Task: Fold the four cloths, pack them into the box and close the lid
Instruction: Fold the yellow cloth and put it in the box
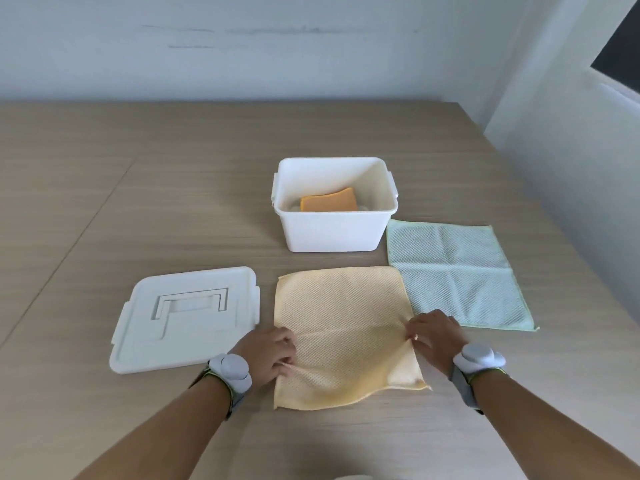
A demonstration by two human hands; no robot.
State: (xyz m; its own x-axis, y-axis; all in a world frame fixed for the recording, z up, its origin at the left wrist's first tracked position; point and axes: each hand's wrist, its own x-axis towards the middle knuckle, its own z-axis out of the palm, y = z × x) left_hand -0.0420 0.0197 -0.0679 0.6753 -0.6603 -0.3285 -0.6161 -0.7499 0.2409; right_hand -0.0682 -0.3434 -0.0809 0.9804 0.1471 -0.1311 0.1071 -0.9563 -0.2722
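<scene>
A pale yellow cloth lies spread out on the table in front of me. My left hand pinches its left edge and my right hand pinches its right edge, and the fabric wrinkles between them. A light green cloth lies flat to the right, its corner touching the yellow one. Behind them stands the open white box, with a folded orange cloth inside on something pale. The white lid lies flat to the left of the yellow cloth.
The wooden table runs to a white wall at the back and ends at its right edge near the green cloth. Both of my wrists carry grey bands with white round devices.
</scene>
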